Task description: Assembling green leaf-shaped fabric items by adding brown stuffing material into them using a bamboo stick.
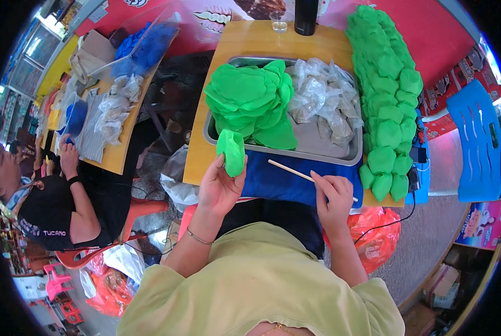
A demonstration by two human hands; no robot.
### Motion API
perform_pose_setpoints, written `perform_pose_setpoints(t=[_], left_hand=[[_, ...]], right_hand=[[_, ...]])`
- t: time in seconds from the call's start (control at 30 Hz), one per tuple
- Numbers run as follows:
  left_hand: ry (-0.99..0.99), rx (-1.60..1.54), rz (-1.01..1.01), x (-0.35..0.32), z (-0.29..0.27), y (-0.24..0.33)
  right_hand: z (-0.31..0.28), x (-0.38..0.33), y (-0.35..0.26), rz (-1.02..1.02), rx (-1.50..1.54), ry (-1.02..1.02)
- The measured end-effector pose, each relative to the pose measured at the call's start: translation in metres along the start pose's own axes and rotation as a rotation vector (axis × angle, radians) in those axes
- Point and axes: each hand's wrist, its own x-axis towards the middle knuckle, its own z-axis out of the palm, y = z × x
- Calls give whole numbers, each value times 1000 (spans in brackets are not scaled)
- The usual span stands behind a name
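Note:
My left hand (217, 191) is closed on a bright green pouch-shaped piece (231, 154), held upright by its lower part, with an opening near its top. In my right hand (333, 200) is a thin pale wooden stick (288, 169), which slants up to the left, its tip apart from the green piece. Just beyond my hands, a metal tray (312, 157) carries a heap of flat green pieces (247, 92) on its left. Crumpled clear plastic bags (323, 95) lie on its right; their contents are hard to make out. Blue cloth (278, 182) hangs at the table's near edge.
Plump green pieces (386, 106) are piled in a long stack along the table's right side. A dark bottle (306, 17) and a clear cup (279, 23) stand at the back. A person (66, 204) sits at another table on the left. A blue chair (477, 143) stands right.

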Motion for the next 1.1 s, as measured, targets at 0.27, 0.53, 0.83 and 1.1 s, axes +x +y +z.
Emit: perform_pose_setpoints(t=[0.27,0.53,0.83,1.1], left_hand=[[-34,-95,-33,3,-14,10],[-57,-58,-20,-6,-17,14],[-10,50,-3,-35,-4,-7],[-23,185,-43,-51,22,-35]], right_hand=[[19,-3,9,-5,-262,-32],[22,-5,5,-29,-176,113],[3,-6,-9,-8,130,208],[-20,-10,-8,43,211,269]])
